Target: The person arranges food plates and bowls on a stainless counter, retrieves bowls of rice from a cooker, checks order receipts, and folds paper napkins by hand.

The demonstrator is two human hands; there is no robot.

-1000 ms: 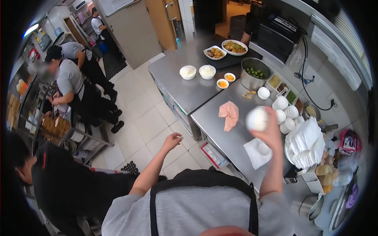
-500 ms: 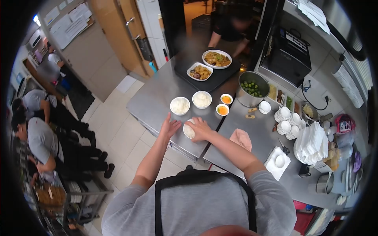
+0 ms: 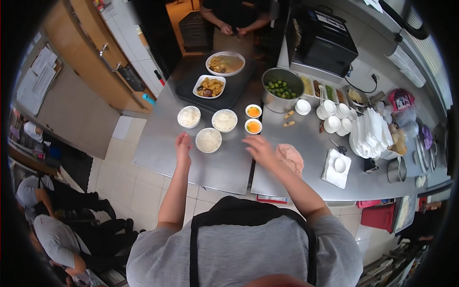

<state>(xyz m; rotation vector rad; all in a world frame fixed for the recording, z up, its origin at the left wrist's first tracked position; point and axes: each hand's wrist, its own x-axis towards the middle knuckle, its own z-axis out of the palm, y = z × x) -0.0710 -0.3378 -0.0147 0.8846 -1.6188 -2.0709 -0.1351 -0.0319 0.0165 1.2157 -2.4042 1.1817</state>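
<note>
Three white bowls of rice stand grouped on the steel counter: a left bowl, a right bowl and a front bowl. My left hand is raised just left of the front bowl, apart from it, fingers loosely bent and holding nothing. To the right, my right hand hovers open over the counter, fingers spread, near two small cups of orange food, a rear cup and a front cup. Neither hand touches a bowl.
A black tray bears an oval dish and a square dish of food. Right are a steel pot of green vegetables, a pink cloth and stacked white dishes. A person stands opposite.
My right hand has let go of the front rice bowl and moved right. My left hand's fingers have bent. The person opposite now stands back from the tray; my view has shifted.
</note>
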